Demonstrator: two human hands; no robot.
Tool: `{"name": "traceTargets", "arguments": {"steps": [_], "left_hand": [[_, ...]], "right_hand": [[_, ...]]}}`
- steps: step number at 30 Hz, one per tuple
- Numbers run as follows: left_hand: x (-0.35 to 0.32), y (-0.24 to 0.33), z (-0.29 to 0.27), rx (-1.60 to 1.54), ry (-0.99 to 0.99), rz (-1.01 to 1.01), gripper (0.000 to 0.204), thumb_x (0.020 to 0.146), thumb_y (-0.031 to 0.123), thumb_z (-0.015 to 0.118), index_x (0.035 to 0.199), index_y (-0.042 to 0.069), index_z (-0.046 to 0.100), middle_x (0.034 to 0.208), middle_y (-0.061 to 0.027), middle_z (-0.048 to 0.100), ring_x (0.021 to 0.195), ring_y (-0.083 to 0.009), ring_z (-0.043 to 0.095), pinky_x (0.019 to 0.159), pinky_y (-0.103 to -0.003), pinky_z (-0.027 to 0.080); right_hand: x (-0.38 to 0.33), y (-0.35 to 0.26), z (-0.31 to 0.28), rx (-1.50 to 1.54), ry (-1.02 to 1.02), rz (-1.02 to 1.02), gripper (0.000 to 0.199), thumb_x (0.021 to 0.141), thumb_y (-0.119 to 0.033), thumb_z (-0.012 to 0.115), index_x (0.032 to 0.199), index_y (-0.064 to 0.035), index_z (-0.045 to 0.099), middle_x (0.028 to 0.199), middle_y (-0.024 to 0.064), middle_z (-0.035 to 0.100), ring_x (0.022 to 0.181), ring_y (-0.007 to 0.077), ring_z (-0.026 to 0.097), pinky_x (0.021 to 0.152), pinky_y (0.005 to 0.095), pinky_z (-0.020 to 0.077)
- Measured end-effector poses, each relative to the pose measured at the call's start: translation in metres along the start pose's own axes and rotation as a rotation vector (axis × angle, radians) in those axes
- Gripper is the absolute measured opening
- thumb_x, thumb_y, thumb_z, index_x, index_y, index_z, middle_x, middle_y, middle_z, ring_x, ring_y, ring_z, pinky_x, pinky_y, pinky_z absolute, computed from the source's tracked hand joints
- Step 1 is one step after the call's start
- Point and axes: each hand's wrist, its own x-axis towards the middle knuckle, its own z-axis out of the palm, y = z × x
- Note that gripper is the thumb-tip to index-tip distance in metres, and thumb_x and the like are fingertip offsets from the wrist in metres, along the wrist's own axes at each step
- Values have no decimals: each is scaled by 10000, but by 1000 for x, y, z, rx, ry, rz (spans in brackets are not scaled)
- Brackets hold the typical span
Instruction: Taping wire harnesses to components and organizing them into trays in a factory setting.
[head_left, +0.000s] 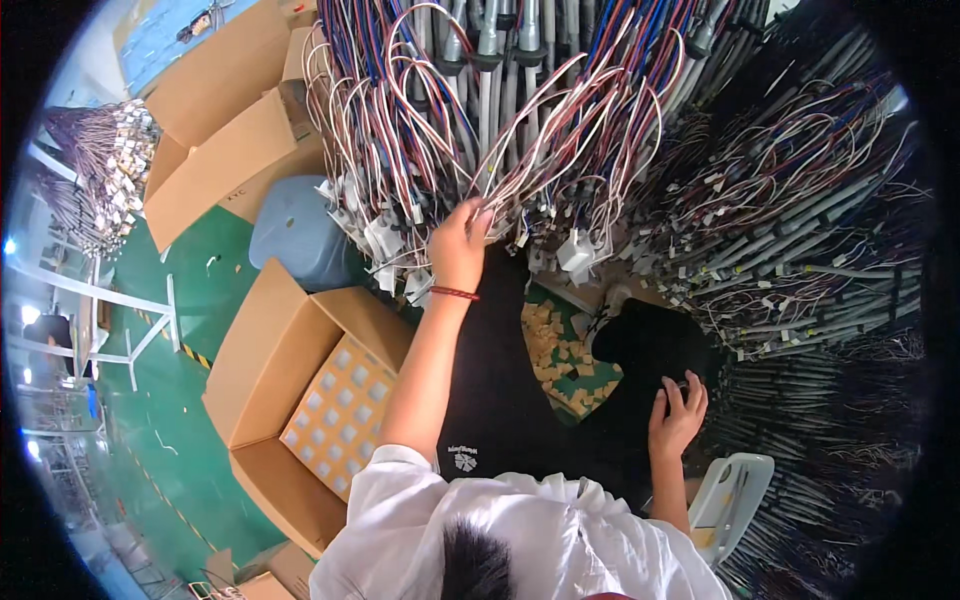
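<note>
Reaching Up Into the Hanging Wires

Resting near the lap, the right hand (pixel 677 408) lies spread on black fabric. Farther off, the left hand (pixel 460 245) pinches the wire bundle (pixel 500 130), whose strands run lengthwise straight beyond its fingers.

White short-sleeve shirt, black trousers w/ small white logo, red band at left wrist (pixel 454 293).
</note>
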Motion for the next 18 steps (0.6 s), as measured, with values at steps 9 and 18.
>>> {"name": "traceTargets", "arguments": {"steps": [9, 18], "left_hand": [[3, -31, -21, -62, -241, -56, 272, 883, 277, 602, 1022, 45, 625, 827, -148, 662, 738, -269, 646, 654, -326, 476], [-5, 0, -25, -71, -264, -15, 312, 812, 221, 673, 1065, 65, 577, 961, -129, 629, 872, -298, 627, 730, -370, 493]], "right_hand": [[93, -84, -49, 389, -75, -152, 391, 694, -38, 661, 1083, -67, 638, 1192, 133, 553, 1133, 340, 482, 983, 424, 363], [196, -200, 141, 1247, -470, -66, 182, 910, -133, 560, 1015, 1, 625, 835, 59, 658, 647, 111, 556, 631, 253, 472]]}}
